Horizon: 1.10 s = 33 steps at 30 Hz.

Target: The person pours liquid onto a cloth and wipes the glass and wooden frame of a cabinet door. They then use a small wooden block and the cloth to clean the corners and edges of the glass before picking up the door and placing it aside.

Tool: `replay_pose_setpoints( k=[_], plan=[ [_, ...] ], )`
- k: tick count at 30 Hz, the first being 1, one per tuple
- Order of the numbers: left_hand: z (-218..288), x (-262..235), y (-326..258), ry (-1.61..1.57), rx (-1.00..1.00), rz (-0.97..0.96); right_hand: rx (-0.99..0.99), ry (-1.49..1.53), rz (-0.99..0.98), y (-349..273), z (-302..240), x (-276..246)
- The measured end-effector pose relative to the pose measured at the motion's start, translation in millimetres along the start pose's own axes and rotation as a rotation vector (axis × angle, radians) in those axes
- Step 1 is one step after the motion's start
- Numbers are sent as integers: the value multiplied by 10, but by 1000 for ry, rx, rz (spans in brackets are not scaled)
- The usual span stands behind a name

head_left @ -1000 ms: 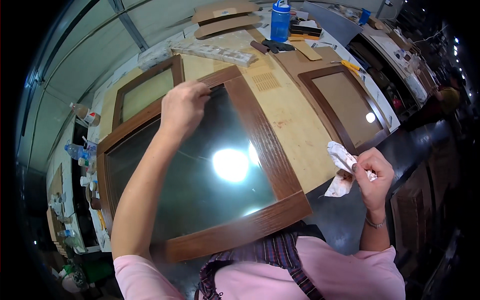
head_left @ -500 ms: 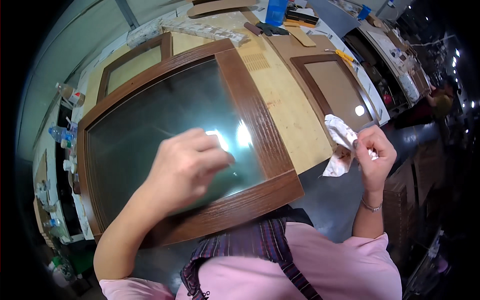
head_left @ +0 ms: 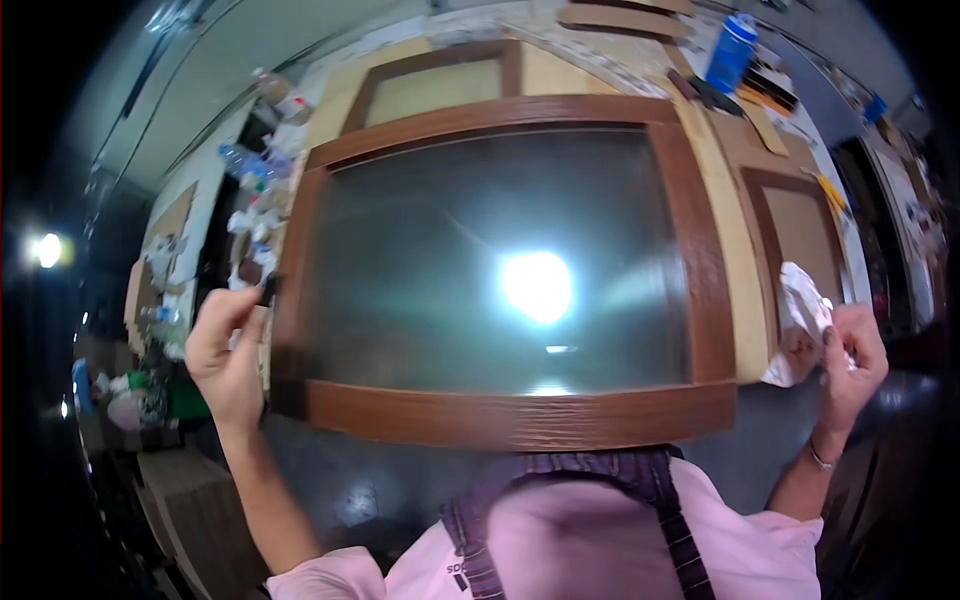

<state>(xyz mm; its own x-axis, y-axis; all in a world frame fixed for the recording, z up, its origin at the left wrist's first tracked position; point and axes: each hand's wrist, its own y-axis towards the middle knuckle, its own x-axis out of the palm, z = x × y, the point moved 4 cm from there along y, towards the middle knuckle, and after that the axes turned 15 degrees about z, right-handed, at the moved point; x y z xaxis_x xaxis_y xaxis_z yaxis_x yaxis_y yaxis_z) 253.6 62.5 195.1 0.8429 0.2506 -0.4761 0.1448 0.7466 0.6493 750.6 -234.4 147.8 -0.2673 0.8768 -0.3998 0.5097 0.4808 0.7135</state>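
Observation:
A large brown wood-framed glass panel (head_left: 706,290) lies in front of me, its near edge close to my apron. A bright light reflects in the glass. Beside the panel's left edge, my left hand (head_left: 228,350) is closed in a pinch on a small black piece (head_left: 267,291), too small and blurred to name. Off the panel's right side, my right hand (head_left: 856,352) is closed on a crumpled white cloth (head_left: 803,310) with brownish stains. The cloth hangs down from the fingers, near a smaller brown frame (head_left: 762,215).
Behind the panel lies another brown frame (head_left: 510,72). Plastic bottles (head_left: 240,160) and litter crowd a surface on the left. At the back right stand a blue bottle (head_left: 731,52), dark gloves (head_left: 714,96) and a yellow-handled tool (head_left: 832,192). Cardboard boxes (head_left: 190,510) sit low at left.
My left hand has moved from over the glass to beyond the panel's left edge, where the black piece now shows in its fingers. The view has swung left. My right hand still holds the cloth.

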Motion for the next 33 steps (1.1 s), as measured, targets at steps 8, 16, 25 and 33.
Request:
replay_pose_setpoints(
  k=[8,16,25,33],
  plan=[
    [-2829,-876,-1285,203,-715,417,-139,131,-147,310,-844,583],
    [-3553,-203,-1491,-49,-671,408,-412,107,-480,162,-2201,1727],
    [-840,-247,-608,-324,195,-302,-751,217,-691,-970,-3114,2808],
    [-861,-152,-665,-302,225,-307,-404,-232,-306,-155,-2108,1880]
  ],
)
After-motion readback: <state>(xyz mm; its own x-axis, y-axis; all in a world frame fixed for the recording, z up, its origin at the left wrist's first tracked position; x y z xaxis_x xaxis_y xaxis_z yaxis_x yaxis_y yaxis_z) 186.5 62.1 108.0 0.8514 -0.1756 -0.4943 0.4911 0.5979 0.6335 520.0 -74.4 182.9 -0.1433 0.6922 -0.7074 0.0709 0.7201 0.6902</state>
